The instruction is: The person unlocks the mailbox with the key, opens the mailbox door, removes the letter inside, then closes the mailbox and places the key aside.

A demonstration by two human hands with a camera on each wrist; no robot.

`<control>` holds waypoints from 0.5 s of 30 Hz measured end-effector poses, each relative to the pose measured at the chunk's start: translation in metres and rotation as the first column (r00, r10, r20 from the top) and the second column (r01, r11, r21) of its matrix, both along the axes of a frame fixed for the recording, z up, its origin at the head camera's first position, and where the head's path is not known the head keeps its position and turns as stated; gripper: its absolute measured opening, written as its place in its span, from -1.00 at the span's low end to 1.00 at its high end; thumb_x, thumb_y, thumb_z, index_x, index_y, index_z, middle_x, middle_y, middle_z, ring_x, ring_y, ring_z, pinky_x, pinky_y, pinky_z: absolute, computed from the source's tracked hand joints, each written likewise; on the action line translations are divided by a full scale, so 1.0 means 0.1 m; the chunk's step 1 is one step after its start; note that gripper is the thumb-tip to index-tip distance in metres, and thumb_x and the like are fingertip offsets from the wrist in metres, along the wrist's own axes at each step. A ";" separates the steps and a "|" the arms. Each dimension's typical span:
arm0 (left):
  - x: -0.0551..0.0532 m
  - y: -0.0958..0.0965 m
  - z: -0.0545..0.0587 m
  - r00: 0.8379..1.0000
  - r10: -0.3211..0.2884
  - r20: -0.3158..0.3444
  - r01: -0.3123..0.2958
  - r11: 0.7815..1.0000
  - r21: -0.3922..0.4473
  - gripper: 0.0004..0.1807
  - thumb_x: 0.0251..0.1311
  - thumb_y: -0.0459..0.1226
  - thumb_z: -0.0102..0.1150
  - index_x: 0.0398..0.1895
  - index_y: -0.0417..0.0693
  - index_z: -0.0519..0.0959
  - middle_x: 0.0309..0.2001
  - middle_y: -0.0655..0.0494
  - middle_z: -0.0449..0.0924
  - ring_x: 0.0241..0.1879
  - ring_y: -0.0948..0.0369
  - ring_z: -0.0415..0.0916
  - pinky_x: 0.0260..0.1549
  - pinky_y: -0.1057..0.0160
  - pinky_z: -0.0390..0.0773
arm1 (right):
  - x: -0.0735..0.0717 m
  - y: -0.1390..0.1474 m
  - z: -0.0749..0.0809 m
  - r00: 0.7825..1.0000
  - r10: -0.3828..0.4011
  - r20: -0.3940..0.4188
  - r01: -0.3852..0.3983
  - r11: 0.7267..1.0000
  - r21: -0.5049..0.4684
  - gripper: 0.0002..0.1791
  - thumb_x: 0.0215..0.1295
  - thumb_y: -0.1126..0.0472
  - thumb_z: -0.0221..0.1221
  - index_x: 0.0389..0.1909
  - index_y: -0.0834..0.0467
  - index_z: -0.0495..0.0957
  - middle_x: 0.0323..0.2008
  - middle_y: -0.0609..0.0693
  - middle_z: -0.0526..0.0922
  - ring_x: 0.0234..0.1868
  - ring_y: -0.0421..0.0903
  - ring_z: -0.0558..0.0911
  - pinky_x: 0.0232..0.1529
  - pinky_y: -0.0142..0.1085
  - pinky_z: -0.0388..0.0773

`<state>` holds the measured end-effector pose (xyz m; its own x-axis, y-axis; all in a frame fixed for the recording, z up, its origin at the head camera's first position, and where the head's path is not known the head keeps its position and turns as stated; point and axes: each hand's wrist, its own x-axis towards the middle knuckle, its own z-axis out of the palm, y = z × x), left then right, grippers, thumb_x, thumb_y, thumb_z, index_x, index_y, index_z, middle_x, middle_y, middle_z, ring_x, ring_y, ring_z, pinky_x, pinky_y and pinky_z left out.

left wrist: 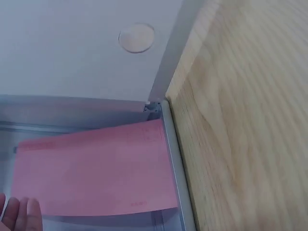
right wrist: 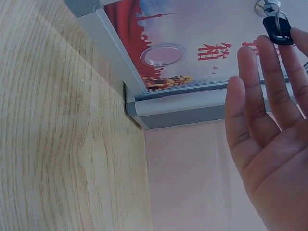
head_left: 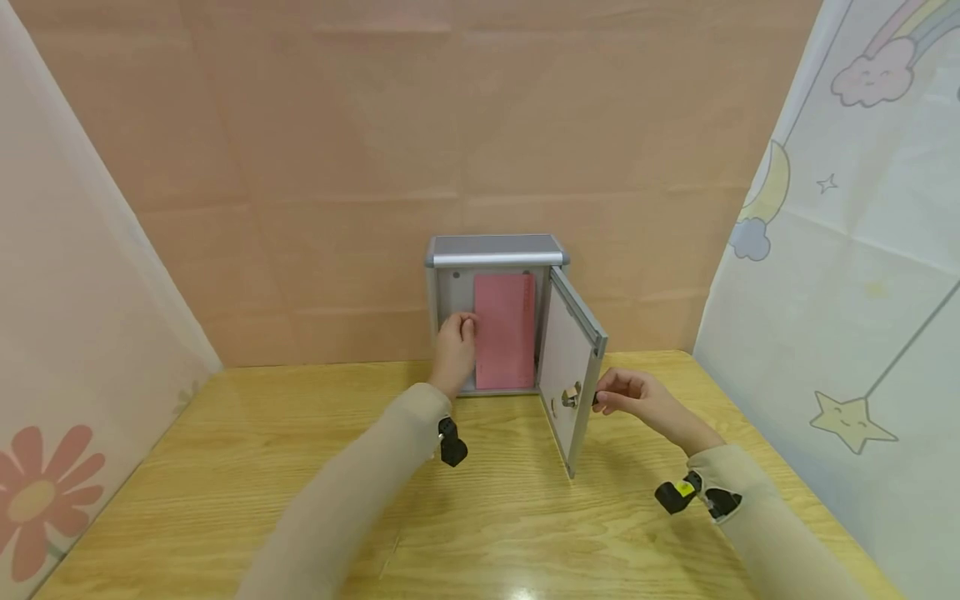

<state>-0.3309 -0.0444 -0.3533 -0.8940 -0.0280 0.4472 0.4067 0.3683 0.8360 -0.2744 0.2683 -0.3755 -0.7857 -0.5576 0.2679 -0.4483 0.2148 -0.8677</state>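
A silver-grey metal letter box (head_left: 495, 245) stands against the back wall, its hinged door (head_left: 573, 358) swung out to the right. Inside stands a pink envelope (head_left: 506, 333), with small print near its ends in the left wrist view. My left hand (head_left: 454, 346) reaches into the box and pinches the envelope's left edge; the thumb is outside the left wrist view. On the door's outer face my right hand (head_left: 633, 400) pinches the black head of a key (right wrist: 278, 31) between thumb and forefinger. The key sits in the lock, whose metal cam (head_left: 571, 395) shows on the inner face.
Everything stands on a wood-grain table (head_left: 300, 467). An orange-pink cloth backdrop (head_left: 337, 167) hangs behind, with printed side panels (head_left: 862, 292) left and right. The open door's lower corner juts toward me between the two arms.
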 end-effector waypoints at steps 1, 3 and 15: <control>-0.02 0.03 0.00 0.999 0.040 0.013 -0.040 0.999 -0.022 -0.67 0.52 -0.28 -0.24 0.05 -0.32 0.47 -0.06 -0.19 0.50 -0.06 -0.06 0.49 -0.05 0.03 0.52 | 0.00 0.00 0.00 1.000 0.003 0.001 -0.003 1.000 -0.002 -0.88 0.44 0.33 0.02 -0.14 0.23 0.53 -0.26 -0.16 0.68 -0.22 -0.22 0.67 -0.14 -0.28 0.62; -0.07 0.09 0.00 0.994 0.100 0.036 -0.098 0.994 -0.052 -0.67 0.51 -0.28 -0.22 0.08 -0.30 0.47 0.00 -0.19 0.49 -0.02 -0.05 0.47 0.00 0.01 0.48 | 0.00 0.01 0.00 1.000 0.013 -0.004 -0.013 1.000 -0.009 -0.87 0.44 0.35 0.02 -0.14 0.22 0.53 -0.25 -0.15 0.68 -0.22 -0.22 0.67 -0.14 -0.28 0.63; -0.35 0.26 -0.27 0.946 0.168 0.278 -0.150 0.985 -0.085 -0.50 0.38 -0.48 -0.23 0.38 -0.24 0.24 0.23 -0.27 0.43 0.22 -0.13 0.41 0.10 -0.05 0.48 | -0.04 0.00 -0.01 0.999 0.037 -0.008 -0.037 0.999 -0.024 -0.87 0.41 0.37 0.04 -0.13 0.22 0.54 -0.24 -0.15 0.69 -0.24 -0.23 0.67 -0.15 -0.28 0.62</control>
<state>-0.3661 -0.0186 -0.3801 -0.9700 -0.1610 0.1819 0.0884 0.4633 0.8818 -0.2783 0.2686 -0.3768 -0.7628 -0.5794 0.2873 -0.4619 0.1771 -0.8691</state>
